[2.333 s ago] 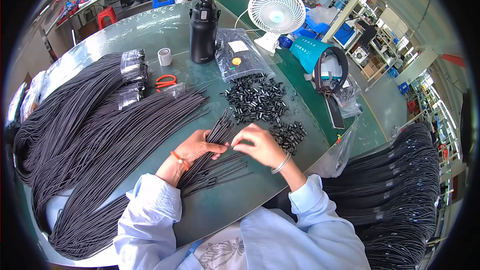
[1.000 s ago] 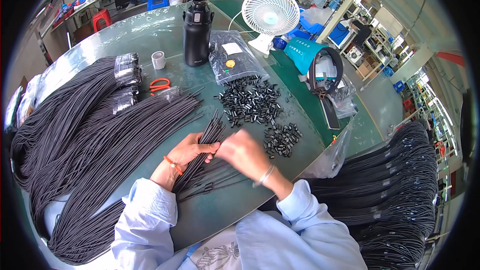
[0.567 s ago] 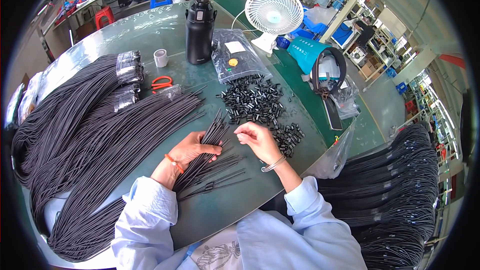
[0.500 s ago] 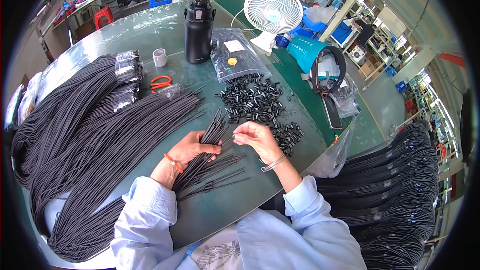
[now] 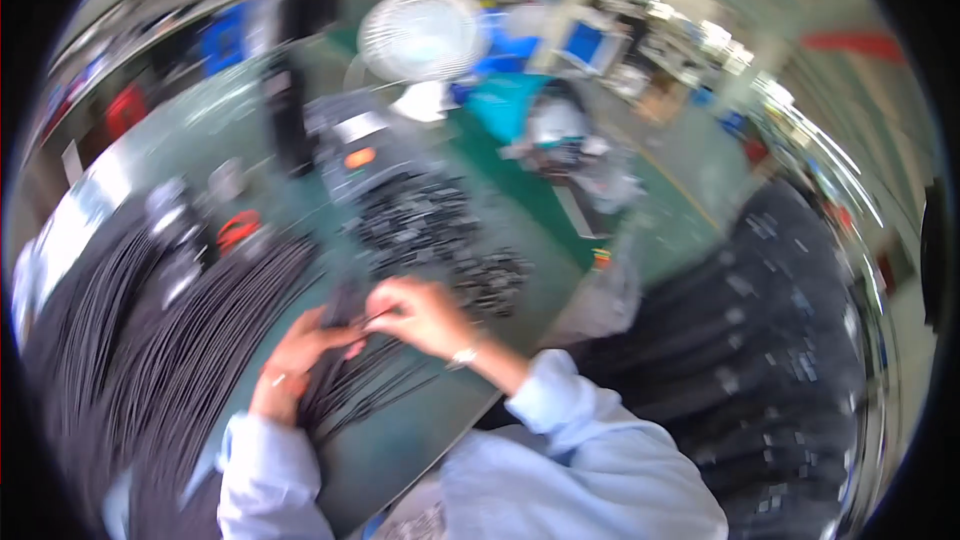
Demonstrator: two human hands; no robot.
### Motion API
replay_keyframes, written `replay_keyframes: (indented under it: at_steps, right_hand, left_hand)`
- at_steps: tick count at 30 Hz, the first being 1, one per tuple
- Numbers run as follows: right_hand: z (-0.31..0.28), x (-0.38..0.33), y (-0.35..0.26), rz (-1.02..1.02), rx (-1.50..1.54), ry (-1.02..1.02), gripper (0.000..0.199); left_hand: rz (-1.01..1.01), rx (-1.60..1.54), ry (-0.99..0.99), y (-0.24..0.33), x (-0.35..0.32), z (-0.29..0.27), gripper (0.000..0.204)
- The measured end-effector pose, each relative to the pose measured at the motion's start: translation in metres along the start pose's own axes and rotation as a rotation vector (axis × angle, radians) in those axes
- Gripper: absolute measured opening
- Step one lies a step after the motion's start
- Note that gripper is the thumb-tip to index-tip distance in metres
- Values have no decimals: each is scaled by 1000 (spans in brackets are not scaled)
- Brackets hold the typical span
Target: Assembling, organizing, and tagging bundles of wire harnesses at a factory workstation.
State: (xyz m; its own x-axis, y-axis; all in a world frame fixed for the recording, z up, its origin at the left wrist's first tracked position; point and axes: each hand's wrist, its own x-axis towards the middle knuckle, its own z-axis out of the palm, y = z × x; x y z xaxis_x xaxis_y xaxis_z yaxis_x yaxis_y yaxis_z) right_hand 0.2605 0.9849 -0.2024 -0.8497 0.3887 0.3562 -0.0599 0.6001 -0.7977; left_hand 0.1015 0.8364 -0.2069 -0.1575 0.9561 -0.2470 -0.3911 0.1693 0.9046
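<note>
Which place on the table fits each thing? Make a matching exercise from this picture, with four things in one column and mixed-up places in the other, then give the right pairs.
Things:
1. white desk fan
2. small black parts pile
3. big heap of black cords
4. orange-handled tool

Places:
A. left side of the table
B. far edge, top middle
C. just beyond the two hands
D. left of the small parts, beside the cord heap

Pairs: 1-B, 2-C, 3-A, 4-D
</note>
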Motion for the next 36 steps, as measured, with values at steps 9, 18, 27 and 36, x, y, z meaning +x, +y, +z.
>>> replay_keyframes:
  at_steps: [9,18,27,36]
  right_hand:
    - [86,-18,-6,-525,-559,-129,10]
    - [33,10,5,-301,-371,64,12]
    - [33,12,77,-439,-864,55,13]
    - [12,18,51,-501,-881,5,9]
  left_hand:
    - [-29,183,183,-27,4,-45,22]
    - [-161,563,201,9,-10,-25,32]
    - [-55,104,211,-10,-3,-12,21]
    - [-112,84,240,1,-18,-2,28]
